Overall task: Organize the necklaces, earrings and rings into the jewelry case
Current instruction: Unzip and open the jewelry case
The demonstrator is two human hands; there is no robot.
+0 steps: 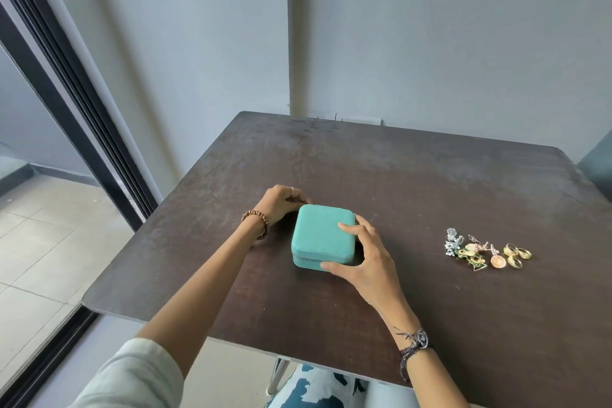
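A closed teal jewelry case (319,233) lies on the dark brown table (430,182). My right hand (367,257) clasps its near right corner, thumb on the front edge and fingers on the lid. At the case's far left corner sits my left hand (281,204), fingers curled against the corner; what they pinch is hidden. To the right lies a small pile of jewelry (486,250): silver sparkly pieces on the left, colourful earrings in the middle, gold rings (516,255) on the right.
The table's left edge (149,225) borders a tiled floor and a dark sliding-door frame (76,103). A grey wall stands behind the table. A blue cushion (599,172) shows at the right edge.
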